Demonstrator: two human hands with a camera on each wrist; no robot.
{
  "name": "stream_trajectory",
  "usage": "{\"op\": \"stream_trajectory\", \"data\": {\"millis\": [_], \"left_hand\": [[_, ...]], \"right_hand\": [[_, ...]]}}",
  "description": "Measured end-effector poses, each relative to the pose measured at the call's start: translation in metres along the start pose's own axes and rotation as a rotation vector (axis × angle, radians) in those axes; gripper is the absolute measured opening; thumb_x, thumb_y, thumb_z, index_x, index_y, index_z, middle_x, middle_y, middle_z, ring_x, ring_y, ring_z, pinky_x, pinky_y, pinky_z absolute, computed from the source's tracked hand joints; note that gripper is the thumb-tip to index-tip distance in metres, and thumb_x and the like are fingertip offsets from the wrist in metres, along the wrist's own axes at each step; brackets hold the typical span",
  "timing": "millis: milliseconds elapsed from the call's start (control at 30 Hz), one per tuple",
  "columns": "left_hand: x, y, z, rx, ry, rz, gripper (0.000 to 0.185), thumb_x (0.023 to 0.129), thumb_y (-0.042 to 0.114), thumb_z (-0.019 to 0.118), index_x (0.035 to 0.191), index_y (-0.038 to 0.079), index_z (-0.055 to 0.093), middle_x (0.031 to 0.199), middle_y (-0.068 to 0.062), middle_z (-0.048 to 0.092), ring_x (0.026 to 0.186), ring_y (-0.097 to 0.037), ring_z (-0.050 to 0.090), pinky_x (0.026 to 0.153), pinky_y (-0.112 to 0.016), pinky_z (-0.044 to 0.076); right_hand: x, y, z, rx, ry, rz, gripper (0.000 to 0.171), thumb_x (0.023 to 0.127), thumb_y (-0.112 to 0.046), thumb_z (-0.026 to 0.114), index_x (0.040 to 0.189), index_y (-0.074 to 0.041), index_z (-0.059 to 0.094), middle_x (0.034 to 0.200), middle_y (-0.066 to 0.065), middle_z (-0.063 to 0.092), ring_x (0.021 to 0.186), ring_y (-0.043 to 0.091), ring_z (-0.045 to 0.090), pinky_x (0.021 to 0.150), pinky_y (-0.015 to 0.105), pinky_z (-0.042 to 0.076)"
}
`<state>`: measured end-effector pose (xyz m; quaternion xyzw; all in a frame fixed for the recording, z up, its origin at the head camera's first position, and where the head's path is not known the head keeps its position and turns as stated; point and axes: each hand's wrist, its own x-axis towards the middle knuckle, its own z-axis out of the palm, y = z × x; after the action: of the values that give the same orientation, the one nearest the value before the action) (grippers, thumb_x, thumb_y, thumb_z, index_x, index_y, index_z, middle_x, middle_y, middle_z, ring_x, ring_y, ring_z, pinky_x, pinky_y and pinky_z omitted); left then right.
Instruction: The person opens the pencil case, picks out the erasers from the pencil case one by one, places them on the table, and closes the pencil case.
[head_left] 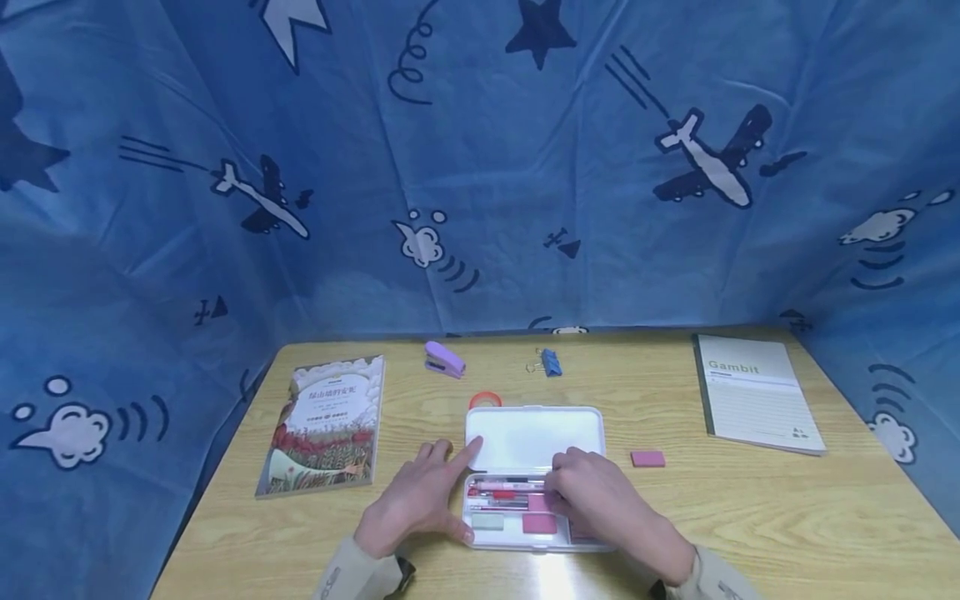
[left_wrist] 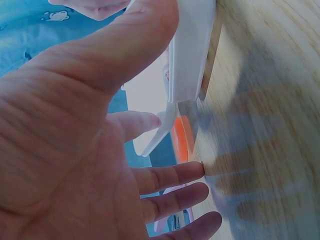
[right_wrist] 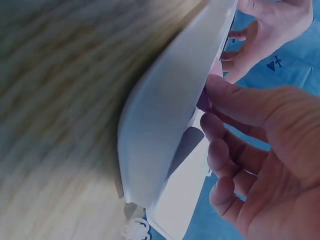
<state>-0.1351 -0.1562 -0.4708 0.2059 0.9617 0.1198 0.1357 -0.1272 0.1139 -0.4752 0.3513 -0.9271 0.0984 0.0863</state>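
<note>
An open white pencil case (head_left: pixel 534 475) lies near the front edge of the wooden table (head_left: pixel 750 508), its lid (head_left: pixel 534 437) folded back flat away from you and its tray holding pens (head_left: pixel 504 492), pink erasers (head_left: pixel 539 522) and a pale green eraser (head_left: pixel 487 522). Your left hand (head_left: pixel 420 498) lies beside the left end of the case with fingers straight and spread, thumb along the tray's side and forefinger at the corner of the lid; it grips nothing. Your right hand (head_left: pixel 600 496) rests over the right half of the tray, fingers bent down among the contents; whether they pinch anything cannot be told, since the hand hides its own fingertips. A further pink eraser (head_left: pixel 648 458) lies just right of the lid, apart from it. A red tape roll (head_left: pixel 485 400) sits just behind the lid. Farther back are a purple stapler (head_left: pixel 444 359) and blue binder clips (head_left: pixel 550 362); an illustrated book (head_left: pixel 324 423) lies at the left, and a notebook marked Gambit (head_left: pixel 753 392) at the right.
</note>
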Motion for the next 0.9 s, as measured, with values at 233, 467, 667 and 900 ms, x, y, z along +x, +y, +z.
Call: {"op": "stream_trajectory", "data": {"millis": [233, 467, 667, 900], "left_hand": [[0.001, 0.001, 0.000, -0.003, -0.009, -0.006, 0.135, 0.050, 0.058, 0.093, 0.163, 0.027, 0.024, 0.144, -0.021, 0.048, 0.125, -0.037, 0.048, 0.098, -0.056, 0.052], [0.001, 0.001, 0.001, -0.002, -0.005, 0.001, 0.135, 0.051, 0.058, 0.092, 0.163, 0.027, 0.024, 0.144, -0.021, 0.048, 0.124, -0.036, 0.048, 0.097, -0.056, 0.052], [0.001, -0.001, 0.001, -0.006, -0.010, -0.003, 0.134, 0.052, 0.058, 0.092, 0.163, 0.026, 0.024, 0.145, -0.020, 0.048, 0.125, -0.035, 0.048, 0.097, -0.055, 0.052], [0.001, -0.001, 0.001, -0.011, -0.004, 0.004, 0.134, 0.051, 0.057, 0.093, 0.163, 0.026, 0.024, 0.143, -0.020, 0.049, 0.124, -0.036, 0.049, 0.097, -0.056, 0.052]], "right_hand": [[-0.001, 0.002, -0.005, 0.091, -0.032, 0.044, 0.020, 0.078, -0.011, 0.081, 0.077, -0.022, 0.065, 0.070, -0.014, 0.057, 0.065, 0.003, 0.047, 0.057, 0.019, 0.041], [-0.014, 0.025, -0.024, 0.194, 0.074, 0.184, 0.021, 0.080, -0.016, 0.085, 0.077, -0.024, 0.065, 0.071, -0.015, 0.061, 0.063, -0.002, 0.047, 0.056, 0.017, 0.043], [-0.037, 0.064, -0.037, 0.186, 0.128, 0.281, 0.022, 0.077, -0.013, 0.085, 0.077, -0.027, 0.068, 0.070, -0.018, 0.061, 0.062, -0.003, 0.049, 0.055, 0.019, 0.043], [-0.067, 0.100, -0.046, 0.146, 0.143, 0.348, 0.024, 0.075, -0.006, 0.083, 0.078, -0.025, 0.069, 0.069, -0.016, 0.061, 0.062, 0.000, 0.049, 0.054, 0.023, 0.041]]}}
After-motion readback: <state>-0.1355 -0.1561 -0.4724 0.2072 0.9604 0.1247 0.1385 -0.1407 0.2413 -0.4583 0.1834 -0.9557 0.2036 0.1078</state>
